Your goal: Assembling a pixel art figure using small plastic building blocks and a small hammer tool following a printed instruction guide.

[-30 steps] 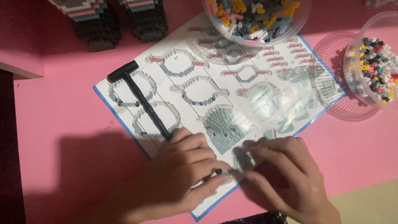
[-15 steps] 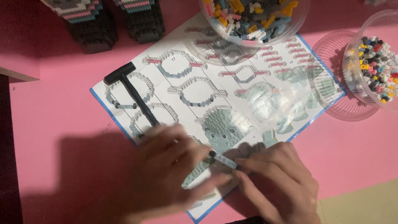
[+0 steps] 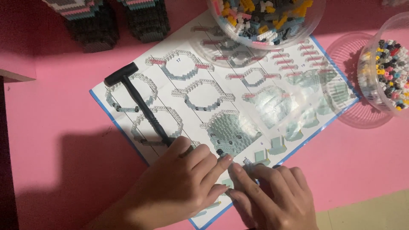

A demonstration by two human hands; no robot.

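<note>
Two bare hands meet, fingertips together, over the near edge of a printed building-instruction sheet.

The left hand point(image 3: 179, 187) lies flat, fingers together, on the blue-bordered white paper instruction sheet point(image 3: 238, 102); its fingertips meet those of the right hand point(image 3: 272, 200), whose fingers curl around something small and pale; whether it is pinched I cannot tell. Just beyond the left hand lies a small black plastic T-shaped hammer point(image 3: 138, 100), its handle end touching the knuckles. Farther off, a clear plastic bowl of mixed coloured small bricks point(image 3: 264, 21) rests on the sheet's far edge, a second clear tub of coloured bricks point(image 3: 390, 68) stands at right on the pink tabletop point(image 3: 55, 119), and a dark brick-built model point(image 3: 110, 19) stands far left.
</note>
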